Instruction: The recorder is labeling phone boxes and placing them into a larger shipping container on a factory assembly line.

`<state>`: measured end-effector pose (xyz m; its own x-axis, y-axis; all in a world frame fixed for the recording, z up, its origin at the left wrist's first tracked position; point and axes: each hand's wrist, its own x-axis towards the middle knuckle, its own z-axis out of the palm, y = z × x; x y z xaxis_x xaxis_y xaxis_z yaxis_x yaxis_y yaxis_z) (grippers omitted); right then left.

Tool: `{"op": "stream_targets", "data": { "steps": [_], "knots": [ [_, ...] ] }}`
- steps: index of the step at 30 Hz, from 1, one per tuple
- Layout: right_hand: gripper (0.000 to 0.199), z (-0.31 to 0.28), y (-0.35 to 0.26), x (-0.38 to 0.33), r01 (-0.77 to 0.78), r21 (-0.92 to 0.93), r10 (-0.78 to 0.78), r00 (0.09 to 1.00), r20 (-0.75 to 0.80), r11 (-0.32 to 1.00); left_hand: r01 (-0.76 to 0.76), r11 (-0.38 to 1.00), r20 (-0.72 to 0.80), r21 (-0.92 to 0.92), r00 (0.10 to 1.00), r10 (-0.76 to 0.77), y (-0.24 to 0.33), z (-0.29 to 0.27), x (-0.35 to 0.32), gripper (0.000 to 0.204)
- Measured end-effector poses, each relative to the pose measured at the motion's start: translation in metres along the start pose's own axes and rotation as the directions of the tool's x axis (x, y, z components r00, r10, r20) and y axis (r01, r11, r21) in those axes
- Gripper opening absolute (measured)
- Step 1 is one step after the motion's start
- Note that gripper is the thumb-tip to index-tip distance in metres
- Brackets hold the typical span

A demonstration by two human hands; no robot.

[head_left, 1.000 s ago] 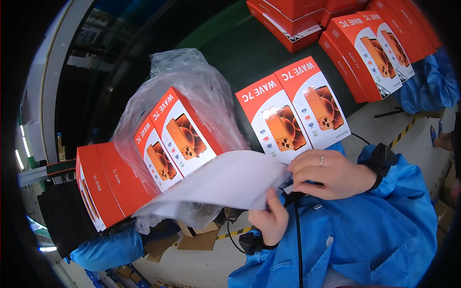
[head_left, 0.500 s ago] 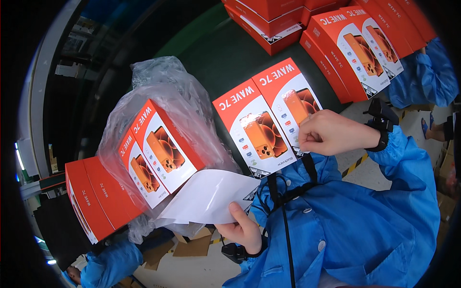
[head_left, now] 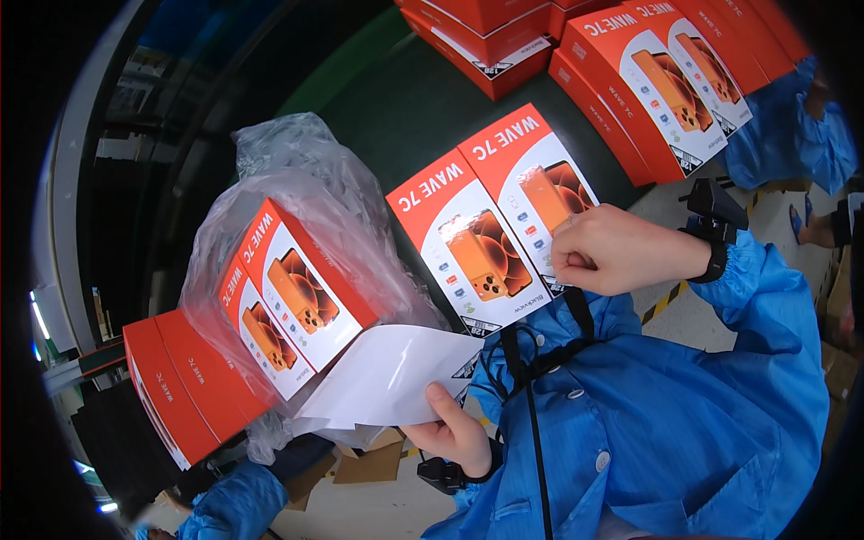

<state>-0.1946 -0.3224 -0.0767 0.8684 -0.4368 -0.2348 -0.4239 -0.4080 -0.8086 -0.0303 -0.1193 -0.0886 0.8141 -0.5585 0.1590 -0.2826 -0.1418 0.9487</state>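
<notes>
While the left hand (head_left: pixel 454 434) clamps a curled white sheet (head_left: pixel 387 373), the right hand (head_left: pixel 621 250), fingers bunched, is now at a box (head_left: pixel 535 184) instead.

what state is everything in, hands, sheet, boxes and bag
left hand: closed on the white sheet, thumb on top
right hand: fingers curled at the front boxes; any hold is hidden
white sheet: curved, labels at one end
front boxes: closed, side by side
plastic bag: crumpled, around the bagged boxes
bagged boxes: closed, side by side

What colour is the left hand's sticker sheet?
The sticker sheet is mostly white, clearest in head view.
</notes>
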Motion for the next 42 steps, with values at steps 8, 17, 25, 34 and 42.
{"op": "stream_targets", "data": {
  "steps": [8, 17, 25, 34, 42],
  "knots": [
    [0.010, 0.001, 0.000, 0.000, -0.001, 0.024, 0.001, 1.000, -0.014, 1.000, -0.014, 1.000, 0.002, 0.014, 1.000, 0.014, -0.002, -0.001, 0.000, 0.034],
    [0.011, -0.002, -0.001, 0.001, -0.038, 0.086, 0.037, 0.999, 0.013, 0.996, 0.001, 1.000, 0.001, -0.007, 1.000, -0.001, -0.002, -0.003, -0.003, 0.034],
    [0.010, -0.002, -0.004, -0.001, -0.014, 0.030, 0.014, 1.000, -0.012, 0.999, 0.019, 0.999, -0.007, -0.030, 1.000, -0.019, -0.002, -0.001, -0.004, 0.035],
    [0.011, 0.006, -0.001, 0.001, 0.032, -0.024, -0.033, 0.999, -0.042, 0.999, 0.038, 0.999, -0.013, -0.005, 0.999, -0.039, -0.004, -0.004, -0.004, 0.035],
    [0.027, 0.011, 0.008, 0.004, 0.092, -0.201, -0.127, 0.978, -0.167, 0.975, 0.050, 0.995, -0.104, -0.087, 0.993, -0.059, -0.006, -0.005, -0.005, 0.040]
  ]
}}
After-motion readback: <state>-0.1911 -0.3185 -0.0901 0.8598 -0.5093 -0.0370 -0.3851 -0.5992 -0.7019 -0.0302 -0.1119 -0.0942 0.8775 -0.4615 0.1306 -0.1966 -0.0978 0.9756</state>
